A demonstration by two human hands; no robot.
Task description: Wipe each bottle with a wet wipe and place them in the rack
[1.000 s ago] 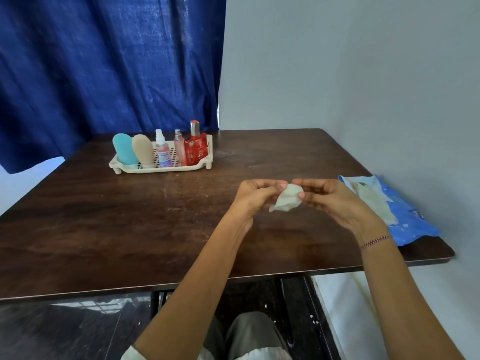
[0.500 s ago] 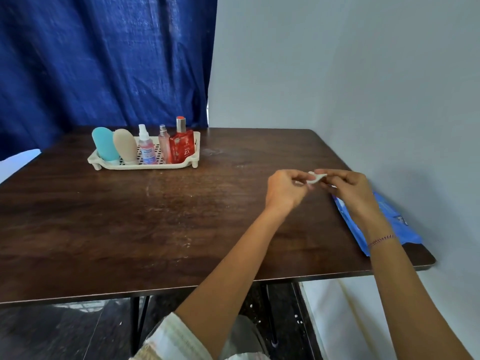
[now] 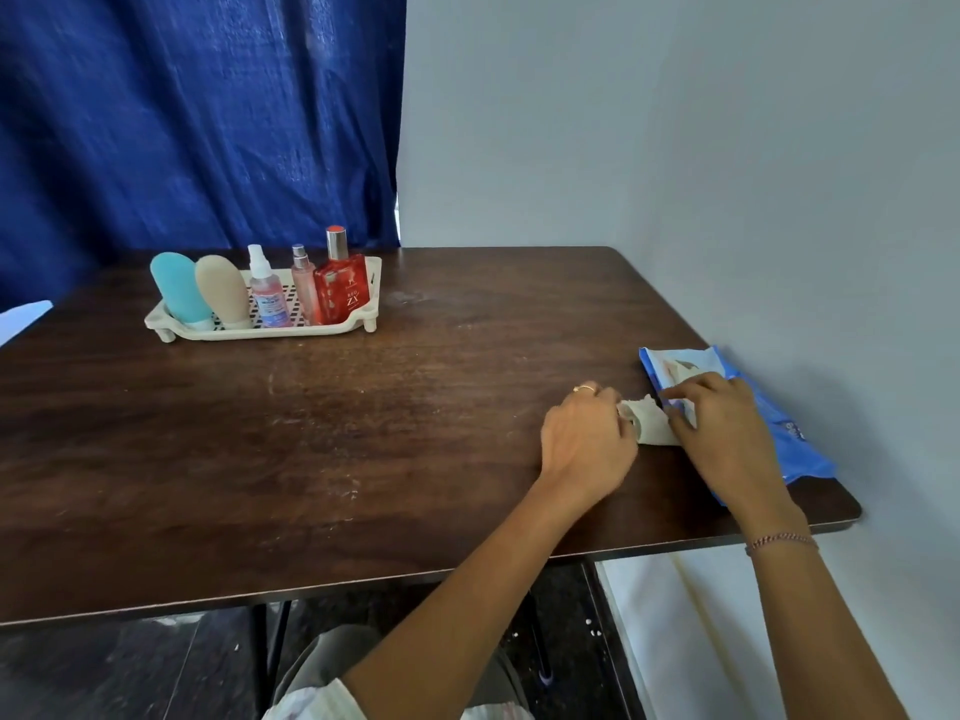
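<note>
Dark wooden table (image 3: 363, 433) bears a crumpled white wet wipe (image 3: 652, 427) near its right edge, just beside a blue wipes packet (image 3: 800, 444). The left hand (image 3: 587, 444) and right hand (image 3: 727, 428), fingers curled, pinch it from either side. The cream bottle-filled rack (image 3: 260, 332) stands well apart, nearer the left hand.

We look down on a dark brown wooden table (image 3: 363, 459), scuffed in places. Beyond its far left edge hangs a blue curtain (image 3: 182, 122); a pale grey wall (image 3: 675, 148) runs along the right. Under the near edge we see dark floor (image 3: 104, 672).
</note>
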